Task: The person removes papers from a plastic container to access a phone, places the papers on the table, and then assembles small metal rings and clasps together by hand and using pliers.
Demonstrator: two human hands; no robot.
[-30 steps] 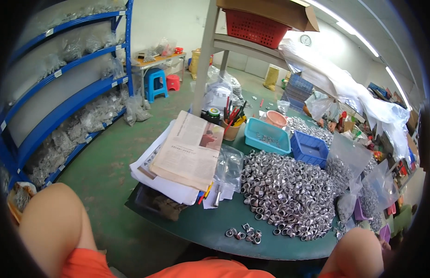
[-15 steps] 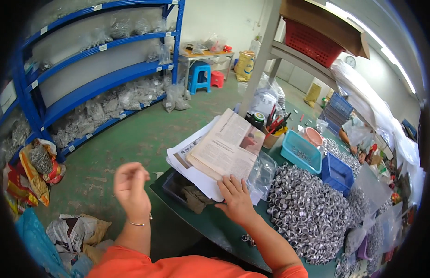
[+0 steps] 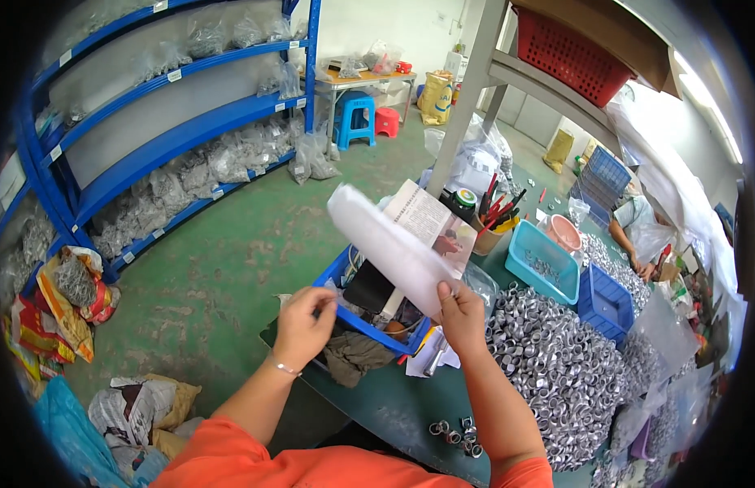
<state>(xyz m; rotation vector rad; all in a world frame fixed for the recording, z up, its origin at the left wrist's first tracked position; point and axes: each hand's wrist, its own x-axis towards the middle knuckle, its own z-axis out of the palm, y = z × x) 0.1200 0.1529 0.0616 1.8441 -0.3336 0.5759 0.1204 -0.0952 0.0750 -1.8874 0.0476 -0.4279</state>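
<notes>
My right hand (image 3: 461, 319) grips a bundle of white paper sheets (image 3: 393, 248) at its lower right end, thumb on top, and the sheets rise above a blue bin (image 3: 363, 327). By the bin's left side is my left hand (image 3: 304, 332), fingers curled together with nothing visible in them. Behind the sheets an open printed booklet (image 3: 418, 213) shows in part. Inside the bin lie a dark flat item (image 3: 376, 285) and small odds and ends. A grey-brown cloth (image 3: 357, 358) drapes over its near edge.
A large heap of metal rings (image 3: 548, 366) covers the green table's right part. Beyond it stand a turquoise basin (image 3: 544, 260), a blue basket (image 3: 603, 301) and a cup of tools (image 3: 495, 232). Blue shelving (image 3: 182, 150) lines the left. Another person's hand (image 3: 641, 268) works at far right.
The white sheets have been lifted off the bin in my right hand, uncovering its contents. My left hand has moved right and down to the bin's side.
</notes>
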